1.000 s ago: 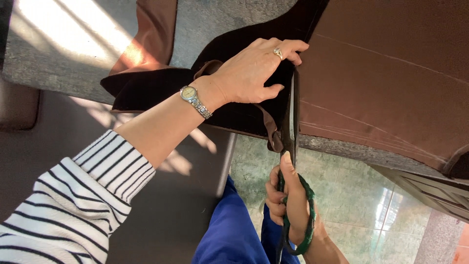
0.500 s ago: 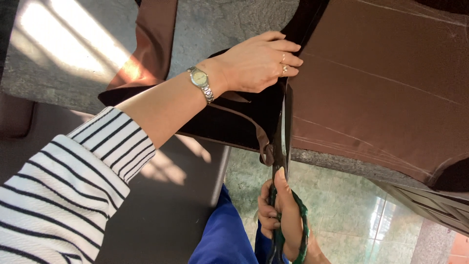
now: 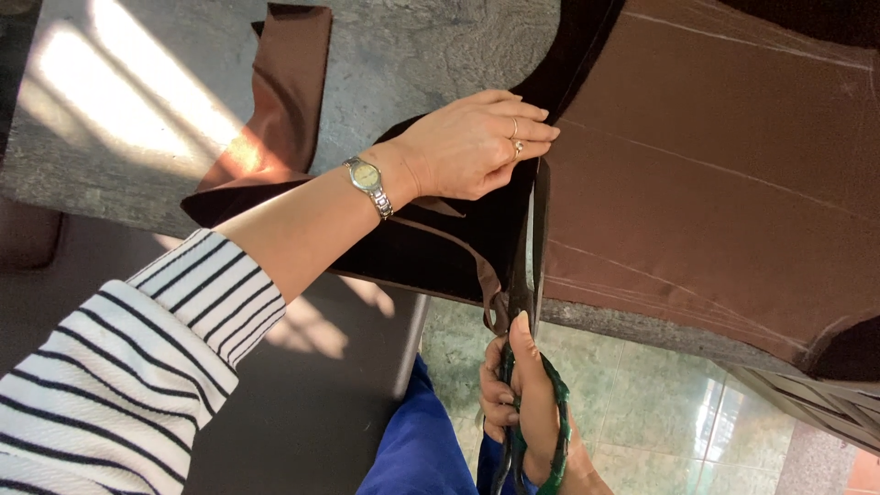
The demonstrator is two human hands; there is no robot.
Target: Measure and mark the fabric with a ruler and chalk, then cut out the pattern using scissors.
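Brown fabric (image 3: 697,183) lies flat on the grey stone tabletop (image 3: 412,55), covering the right half of the view, with pale chalk lines drawn across it; its near edge hangs at the table's front edge; scissors (image 3: 524,302) with green handles come up from below that edge, blades pointing away from the person, running along the boundary between the brown fabric and a darker, near-black piece (image 3: 458,247) on its left; blades look nearly together, though the tips are hard to make out against the dark cloth; right hand (image 3: 522,403) is closed around the green handles, fingers through the loops, thumb stretched up along the shank toward the blades; left hand (image 3: 477,142) rests palm down on the dark piece just left of the blades, fingers straight and together, tips touching the fabric right at the cut line, gripping nothing; rings on two fingers, metal wristwatch (image 3: 368,183) on the wrist, striped black-and-white sleeve (image 3: 128,385) pushed up the forearm; a narrow brown strip (image 3: 458,243) curls off the dark piece near the scissors; a separate brown scrap (image 3: 280,101) lies on the tabletop further left, partly in sunlight; blue trousers (image 3: 422,449) and green tiled floor (image 3: 660,412) show below the table edge.
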